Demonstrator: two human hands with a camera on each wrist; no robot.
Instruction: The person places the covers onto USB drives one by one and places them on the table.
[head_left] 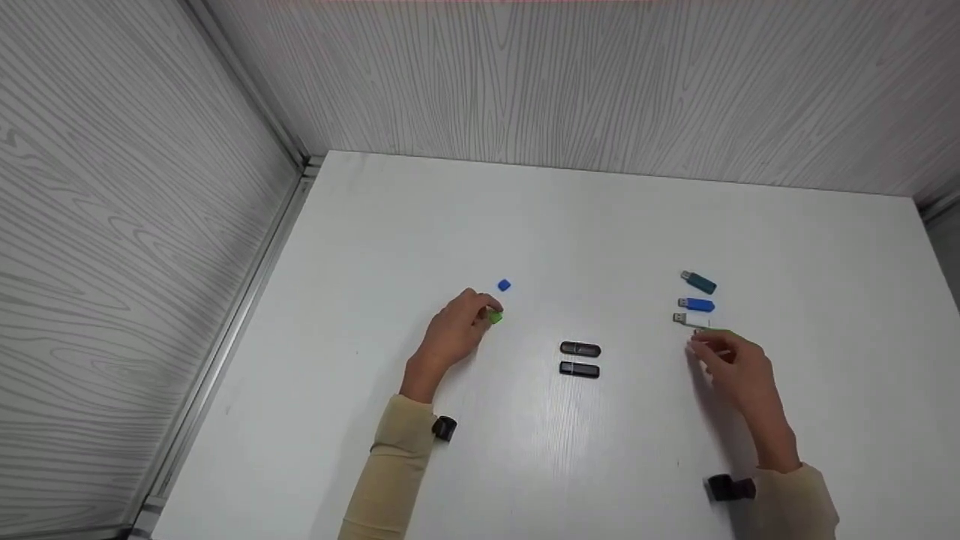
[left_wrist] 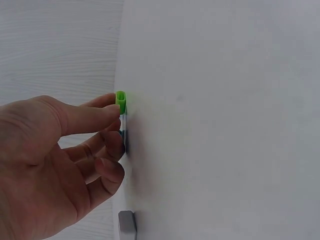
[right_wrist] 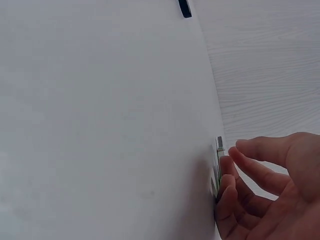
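Observation:
My left hand [head_left: 456, 326] pinches a small green USB stick cap [left_wrist: 120, 102] between thumb and fingertips, just over the white table. A blue cap [head_left: 504, 285] lies a little beyond that hand. On the right, a dark teal USB stick [head_left: 699, 282], a blue one [head_left: 697, 304] and a white one [head_left: 694, 319] lie in a column, connectors to the left. My right hand [head_left: 739, 367] hovers at the near end of this column, its fingers loosely bent with nothing visible between them. Partly hidden behind it is a green-edged USB stick [head_left: 718, 329].
Between the hands, two dark capped USB sticks [head_left: 580, 349] lie one above the other on the white table [head_left: 525, 217]. Wood-grain panels [head_left: 487, 82] rise at the back and left.

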